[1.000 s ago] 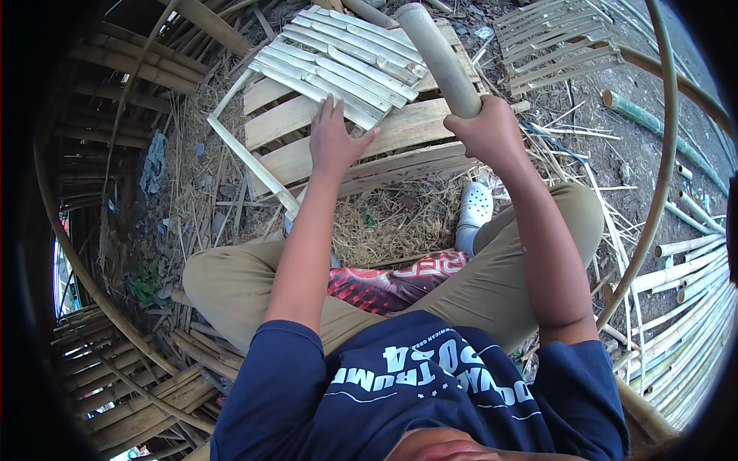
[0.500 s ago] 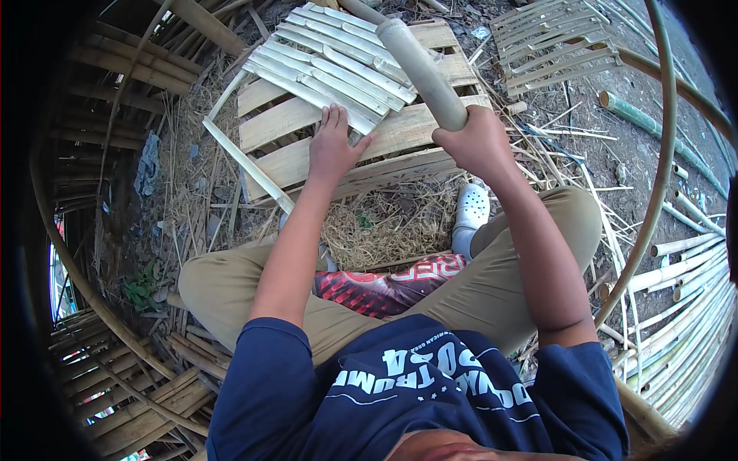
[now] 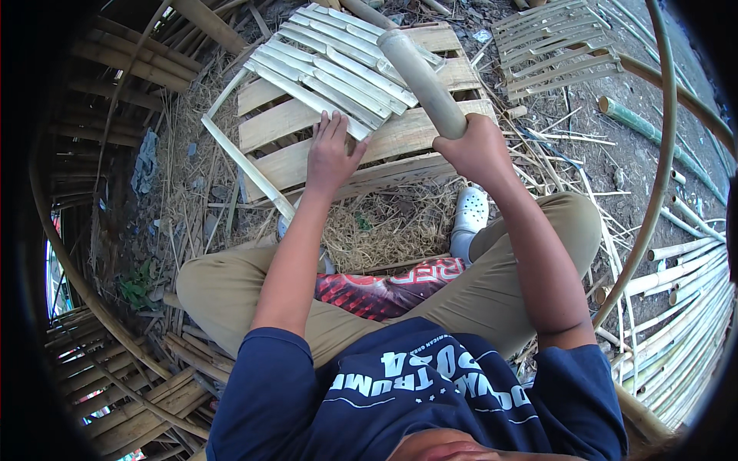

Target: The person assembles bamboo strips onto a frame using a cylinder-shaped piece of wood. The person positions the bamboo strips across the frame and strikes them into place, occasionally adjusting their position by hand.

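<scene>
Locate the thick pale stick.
High in the head view, just right of centre, the thick pale stick is gripped in the right hand, seen against the slatted wooden platform.

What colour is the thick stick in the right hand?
The stick is pale greyish tan; it shows best in the head view.

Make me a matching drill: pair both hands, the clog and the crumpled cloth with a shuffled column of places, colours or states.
1. Left hand
2. Right hand
3. Clog
4. Crumpled cloth

A. Gripping a short thick pole
B. Blue, left of the wooden platform
C. At the near edge of the slatted panel
D. White, with holes

Pairs: 1-C; 2-A; 3-D; 4-B
</scene>
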